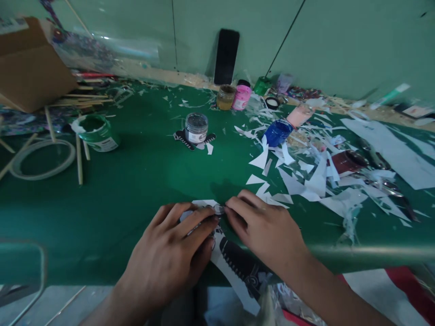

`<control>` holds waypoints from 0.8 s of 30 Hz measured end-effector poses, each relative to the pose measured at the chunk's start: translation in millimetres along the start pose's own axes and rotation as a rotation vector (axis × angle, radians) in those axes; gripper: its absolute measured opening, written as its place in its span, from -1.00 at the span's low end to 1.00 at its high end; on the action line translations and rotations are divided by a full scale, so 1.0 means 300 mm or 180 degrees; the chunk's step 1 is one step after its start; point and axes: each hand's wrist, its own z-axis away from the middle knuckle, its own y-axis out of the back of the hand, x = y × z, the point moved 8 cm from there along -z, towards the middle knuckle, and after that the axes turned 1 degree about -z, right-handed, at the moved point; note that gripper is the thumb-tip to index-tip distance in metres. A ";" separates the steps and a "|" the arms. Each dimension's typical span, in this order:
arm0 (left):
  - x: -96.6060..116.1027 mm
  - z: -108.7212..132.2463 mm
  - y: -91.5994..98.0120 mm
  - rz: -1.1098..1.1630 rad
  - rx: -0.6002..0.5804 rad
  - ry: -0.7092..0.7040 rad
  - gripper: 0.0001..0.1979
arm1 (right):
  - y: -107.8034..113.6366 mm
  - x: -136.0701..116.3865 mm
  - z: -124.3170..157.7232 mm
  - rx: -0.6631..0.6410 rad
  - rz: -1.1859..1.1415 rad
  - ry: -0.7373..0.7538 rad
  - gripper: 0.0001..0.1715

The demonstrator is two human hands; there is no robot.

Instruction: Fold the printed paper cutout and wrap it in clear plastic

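A paper piece printed with a black, boot-like pattern [238, 261] lies at the table's near edge, its white lower end hanging over. My left hand [175, 246] rests over its upper part, fingers bent and closed on the paper, thumb tucked beneath. From the right, my right hand [268, 226] pinches the paper's top end with curled fingers, close to the left fingertips. A small greyish bit [219, 209] shows between the two hands; I cannot make out whether it is a fold or a separate scrap. Much of the paper is hidden under the left hand.
Ahead, a clear jar [196, 128] stands on black printed cutouts. An open green paint jar [97, 133] sits left, near wooden sticks [79, 158] and a cardboard box [34, 63]. White paper scraps [299, 181] surround a blue paint jar [277, 132]. A phone [226, 56] leans on the wall.
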 end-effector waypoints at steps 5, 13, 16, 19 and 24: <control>0.002 -0.003 0.006 -0.0001 0.0053 -0.0029 -0.75 | 0.002 -0.014 0.002 -0.0044 0.0158 0.0091 -0.75; -0.004 -0.001 0.000 0.0019 -0.0002 0.0022 -0.73 | 0.010 -0.030 -0.001 -0.0127 0.0294 0.0275 -0.81; -0.005 0.000 -0.001 0.0036 -0.0001 0.0037 -0.74 | 0.012 -0.025 0.003 -0.0145 0.0352 0.0315 -0.81; -0.008 0.000 -0.004 0.0038 -0.0024 0.0065 -0.73 | 0.015 -0.021 0.009 -0.0150 0.0413 0.0370 -0.82; -0.007 0.001 -0.005 0.0049 -0.0013 0.0059 -0.74 | 0.021 -0.016 0.017 -0.0154 0.0469 0.0443 -0.79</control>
